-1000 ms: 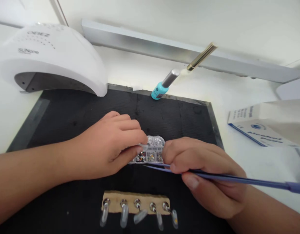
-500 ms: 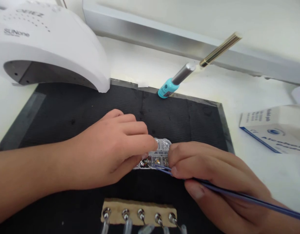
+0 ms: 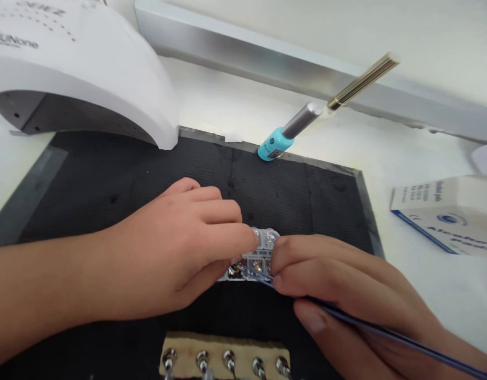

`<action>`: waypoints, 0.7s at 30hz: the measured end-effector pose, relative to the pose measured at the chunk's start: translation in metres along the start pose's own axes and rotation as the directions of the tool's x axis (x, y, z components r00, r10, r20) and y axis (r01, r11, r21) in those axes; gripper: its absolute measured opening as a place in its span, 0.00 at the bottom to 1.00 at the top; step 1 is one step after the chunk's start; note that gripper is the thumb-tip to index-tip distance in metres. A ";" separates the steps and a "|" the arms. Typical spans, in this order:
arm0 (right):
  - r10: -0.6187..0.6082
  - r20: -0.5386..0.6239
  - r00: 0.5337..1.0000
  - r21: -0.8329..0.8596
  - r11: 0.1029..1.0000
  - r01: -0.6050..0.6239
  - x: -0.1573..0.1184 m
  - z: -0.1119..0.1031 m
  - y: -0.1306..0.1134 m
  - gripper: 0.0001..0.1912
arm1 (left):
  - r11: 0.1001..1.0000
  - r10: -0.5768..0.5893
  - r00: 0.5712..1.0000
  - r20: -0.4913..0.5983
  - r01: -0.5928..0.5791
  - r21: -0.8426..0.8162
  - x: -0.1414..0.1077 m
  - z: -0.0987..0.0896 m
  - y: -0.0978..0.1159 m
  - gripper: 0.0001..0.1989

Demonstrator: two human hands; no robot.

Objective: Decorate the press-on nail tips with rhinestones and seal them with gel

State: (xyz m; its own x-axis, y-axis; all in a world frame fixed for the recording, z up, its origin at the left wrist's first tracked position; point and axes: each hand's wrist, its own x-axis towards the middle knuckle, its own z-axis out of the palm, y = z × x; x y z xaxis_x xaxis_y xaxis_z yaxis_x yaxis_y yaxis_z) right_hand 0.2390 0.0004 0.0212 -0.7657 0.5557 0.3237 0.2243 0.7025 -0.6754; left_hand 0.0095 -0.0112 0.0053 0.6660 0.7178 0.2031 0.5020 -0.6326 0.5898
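Note:
My left hand [image 3: 196,237] bends over a small clear compartment case [image 3: 263,253], its thumb and forefinger closed on the case's left part. Sparkling bits, some dark and some gold, fill the compartments; they look like nail rhinestones [image 3: 236,271]. Blue tweezers [image 3: 357,323] are pinched between the thumb and fingers of my right hand [image 3: 342,295]. Their tips reach into a front compartment near my left fingertips. Too small to make out is whether anything sits between the tips. My left hand hides much of the case.
Below the case, a tan strip [image 3: 227,343] carries several metal stands with clear tips. A white nail lamp [image 3: 108,68] stands at the upper left. A turquoise bottle [image 3: 275,143], a gold-handled brush [image 3: 362,82] and an alcohol pads box [image 3: 445,216] lie beyond the black mat [image 3: 188,174].
The tweezer tips have shifted slightly left within the case. The view has moved a little, so the tan strip sits lower and the lamp further left.

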 end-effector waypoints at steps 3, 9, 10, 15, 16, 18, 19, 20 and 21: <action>-0.033 -0.018 0.999 0.022 0.999 0.034 0.000 0.004 0.003 0.07 | 1.000 0.004 1.000 0.004 -0.004 0.002 0.000 0.000 0.000 0.12; 0.043 0.130 0.991 -0.122 0.992 -0.027 0.001 -0.007 -0.005 0.05 | 1.000 0.014 1.000 -0.007 -0.014 0.005 0.001 0.000 -0.002 0.12; 0.054 0.140 0.989 -0.144 0.989 -0.033 0.001 -0.008 -0.007 0.05 | 1.000 0.012 1.000 -0.009 -0.012 0.007 0.000 0.000 -0.002 0.12; 0.036 0.134 0.990 -0.157 0.988 -0.014 -0.002 -0.009 -0.009 0.05 | 1.000 0.010 1.000 -0.014 -0.010 0.008 0.000 0.000 -0.001 0.12; 0.035 0.136 0.990 -0.158 0.987 -0.013 -0.002 -0.009 -0.009 0.06 | 1.000 0.010 1.000 -0.014 -0.010 0.007 0.000 0.000 0.000 0.12; 0.031 0.131 0.991 -0.164 0.986 -0.009 -0.003 -0.009 -0.010 0.06 | 1.000 0.010 1.000 -0.011 -0.010 0.005 0.000 0.000 0.000 0.13; 0.036 0.130 0.991 -0.173 0.985 -0.013 -0.004 -0.009 -0.010 0.06 | 1.000 0.010 1.000 -0.010 -0.010 0.006 0.000 -0.001 0.000 0.13; 0.033 0.127 0.991 -0.180 0.984 -0.009 -0.004 -0.009 -0.011 0.06 | 1.000 0.010 1.000 -0.008 -0.010 0.007 0.000 -0.001 0.000 0.12; 0.035 0.126 0.991 -0.191 0.982 -0.010 -0.004 -0.010 -0.011 0.06 | 1.000 0.010 1.000 -0.007 -0.010 0.008 0.000 -0.001 0.000 0.12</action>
State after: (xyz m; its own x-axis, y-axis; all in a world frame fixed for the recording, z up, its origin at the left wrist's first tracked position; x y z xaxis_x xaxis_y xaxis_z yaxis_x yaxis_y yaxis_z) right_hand 0.2453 -0.0053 0.0338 -0.8274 0.5193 0.2140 0.3428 0.7687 -0.5400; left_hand 0.0088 -0.0114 0.0059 0.6671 0.7135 0.2144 0.4996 -0.6419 0.5818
